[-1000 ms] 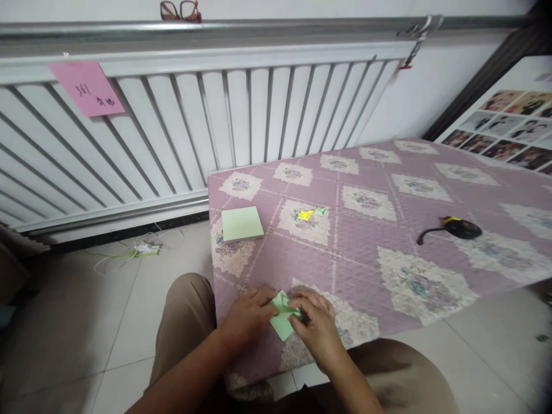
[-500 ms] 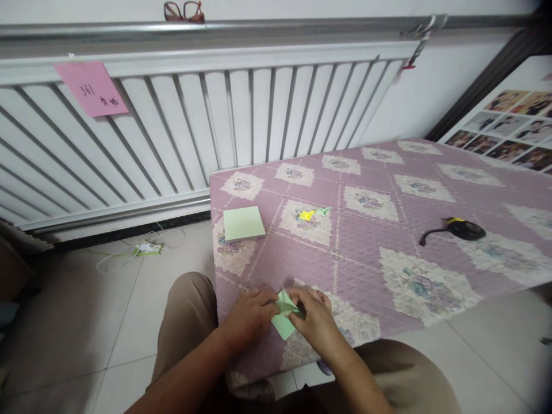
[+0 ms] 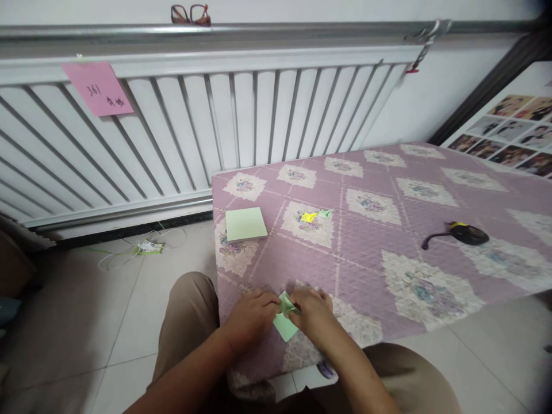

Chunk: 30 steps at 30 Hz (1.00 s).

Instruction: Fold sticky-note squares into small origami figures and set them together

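Observation:
A partly folded piece of light green paper lies near the front left corner of the table. My left hand grips its left edge, fingers closed at the fold. On the other side my right hand pinches the right edge, its fingertips over the crease. The upper part of the paper is folded into a narrow pocket between the fingers, and the lower part is a flat diamond. Farther back sit a small yellow folded paper piece and a green folded paper piece, side by side.
A pale green paper pad lies at the table's left edge. On the right is a black object with a curved stem. The flowered purple tablecloth covers the table. Behind stands a white radiator; a power strip is on the floor.
The raised right flap of the green paper has come down and inward under my right fingers, making the opening narrower. The whole view has shifted slightly.

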### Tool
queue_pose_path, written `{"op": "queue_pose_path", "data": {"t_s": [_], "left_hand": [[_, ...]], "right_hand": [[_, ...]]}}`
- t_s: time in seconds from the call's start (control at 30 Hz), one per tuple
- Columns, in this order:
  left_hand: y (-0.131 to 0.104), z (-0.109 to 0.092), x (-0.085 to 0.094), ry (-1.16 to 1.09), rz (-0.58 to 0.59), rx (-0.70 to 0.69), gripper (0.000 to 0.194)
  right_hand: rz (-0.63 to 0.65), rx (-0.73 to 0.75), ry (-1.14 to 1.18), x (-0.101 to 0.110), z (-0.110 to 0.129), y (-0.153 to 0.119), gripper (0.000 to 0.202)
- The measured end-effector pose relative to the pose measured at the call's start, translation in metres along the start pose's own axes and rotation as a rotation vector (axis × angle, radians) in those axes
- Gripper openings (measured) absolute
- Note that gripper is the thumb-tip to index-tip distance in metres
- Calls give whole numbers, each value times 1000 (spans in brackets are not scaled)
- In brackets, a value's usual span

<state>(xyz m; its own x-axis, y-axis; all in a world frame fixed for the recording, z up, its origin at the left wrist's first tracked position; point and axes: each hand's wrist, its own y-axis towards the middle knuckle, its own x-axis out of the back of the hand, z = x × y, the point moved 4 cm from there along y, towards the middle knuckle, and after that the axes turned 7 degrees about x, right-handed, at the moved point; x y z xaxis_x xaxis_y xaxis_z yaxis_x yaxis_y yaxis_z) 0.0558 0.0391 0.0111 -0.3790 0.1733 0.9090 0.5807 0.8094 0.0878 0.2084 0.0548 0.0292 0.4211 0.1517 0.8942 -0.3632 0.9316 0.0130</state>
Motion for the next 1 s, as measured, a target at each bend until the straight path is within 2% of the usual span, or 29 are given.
{"op": "queue_pose_path", "data": {"t_s": [0.1, 0.3, 0.63, 0.8, 1.0], "left_hand": [[-1, -1, 5, -34, -2, 59, 14], [0, -1, 13, -114, 15, 148, 30], [6, 3, 16, -236, 34, 168, 20], [16, 2, 16, -170, 110, 248, 14], [18, -7, 10, -102, 90, 320, 15]], "right_hand": [[8, 4, -1, 0, -1, -1, 10], [33, 38, 27, 2, -2, -9, 7], [7, 78, -7, -1, -7, -18, 8], [-3, 89, -8, -1, -7, -19, 8], [-30, 107, 18, 0, -6, -22, 7]]}}
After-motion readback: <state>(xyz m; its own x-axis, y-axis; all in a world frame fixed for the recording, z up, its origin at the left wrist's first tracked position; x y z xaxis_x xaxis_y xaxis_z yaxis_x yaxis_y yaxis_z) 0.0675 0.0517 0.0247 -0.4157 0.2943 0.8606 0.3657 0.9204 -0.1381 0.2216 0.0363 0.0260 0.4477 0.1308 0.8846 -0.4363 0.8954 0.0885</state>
